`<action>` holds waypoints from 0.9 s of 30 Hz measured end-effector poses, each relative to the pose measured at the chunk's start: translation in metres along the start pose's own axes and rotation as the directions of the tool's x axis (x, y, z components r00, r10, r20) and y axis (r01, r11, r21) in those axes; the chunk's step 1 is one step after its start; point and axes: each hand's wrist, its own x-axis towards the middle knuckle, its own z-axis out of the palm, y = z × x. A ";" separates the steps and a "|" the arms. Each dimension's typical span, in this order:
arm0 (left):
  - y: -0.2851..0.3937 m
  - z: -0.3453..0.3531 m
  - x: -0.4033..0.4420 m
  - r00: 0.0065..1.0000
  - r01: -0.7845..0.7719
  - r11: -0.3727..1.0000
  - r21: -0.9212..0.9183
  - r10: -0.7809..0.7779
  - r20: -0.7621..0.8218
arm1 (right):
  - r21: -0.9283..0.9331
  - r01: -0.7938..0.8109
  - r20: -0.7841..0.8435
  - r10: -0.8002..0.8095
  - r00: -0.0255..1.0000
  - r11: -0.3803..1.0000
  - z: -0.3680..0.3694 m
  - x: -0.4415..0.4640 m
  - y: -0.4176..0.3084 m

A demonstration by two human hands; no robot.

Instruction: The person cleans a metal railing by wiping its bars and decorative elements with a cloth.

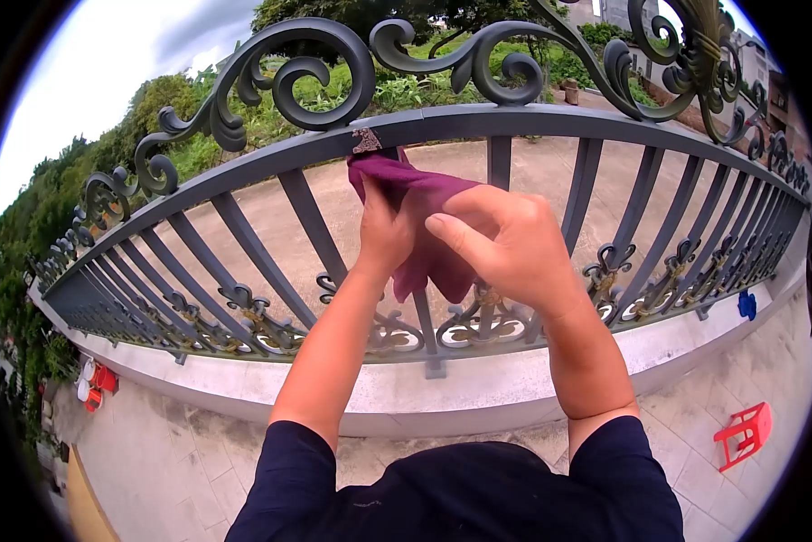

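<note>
A purple cloth [437, 271] hangs in loose folds in front of the dark grey metal railing [460, 119]. Its upper left end reaches up to the top rail, close to a small rough, patchy spot [366, 140]. My left hand [386, 226] grips the cloth from the left, its fingers mostly hidden in the fabric. On the other side, my right hand [514, 239] has its thumb and bent forefinger around the cloth's right edge; the remaining fingers are hidden behind.
Scrollwork [324, 86] rises above the top rail, and upright bars stand on a pale ledge [406, 393]. A red stool [745, 435] lies tipped at right. A blue item [746, 305] rests on the ledge. Red and white buckets [98, 379] stand at left.
</note>
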 end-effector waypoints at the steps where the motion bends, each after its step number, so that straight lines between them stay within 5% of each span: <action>1: 0.011 0.007 0.005 0.997 0.014 0.997 -0.079 -0.020 -0.072 | 0.061 -0.125 0.002 0.126 0.992 0.990 -0.014 -0.005 0.005; 3: 0.013 0.017 0.009 0.980 0.044 0.970 -0.240 -0.089 -0.180 | 0.040 -0.124 -0.137 0.128 0.982 0.992 -0.041 -0.009 0.025; 5: 0.015 0.016 0.014 0.965 0.196 0.918 -0.345 -0.242 -0.096 | -0.087 -0.160 -0.306 0.126 0.944 0.983 -0.070 -0.010 0.039; 10: 0.019 -0.016 0.049 0.958 0.285 0.818 -0.500 -0.242 0.152 | -0.480 0.026 -0.566 -0.332 0.754 0.877 -0.167 0.040 0.052; 14: -0.017 -0.041 0.059 0.903 0.427 0.689 -0.585 -0.288 0.319 | -0.760 -0.077 -0.551 -0.577 0.603 0.645 -0.236 0.102 0.072; 17: -0.008 -0.032 0.060 0.889 0.456 0.651 -0.606 -0.312 0.334 | -0.936 -0.076 -0.342 -0.837 0.428 0.344 -0.267 0.141 0.080; 21: -0.017 -0.044 0.062 0.813 0.572 0.594 -0.565 -0.323 0.484 | -0.883 0.089 -0.357 -0.783 0.509 0.461 -0.281 0.157 0.092; 22: -0.016 -0.040 0.060 0.837 0.543 0.627 -0.558 -0.351 0.421 | -0.918 0.148 -0.274 -0.857 0.437 0.369 -0.278 0.162 0.092; 24: -0.010 -0.030 0.058 0.874 0.486 0.692 -0.534 -0.395 0.284 | -0.926 0.146 -0.240 -0.842 0.483 0.347 -0.268 0.167 0.098; 27: 0.008 -0.011 0.058 0.944 0.330 0.847 -0.416 -0.290 0.158 | -0.953 0.120 -0.205 -0.884 0.420 0.278 -0.256 0.168 0.101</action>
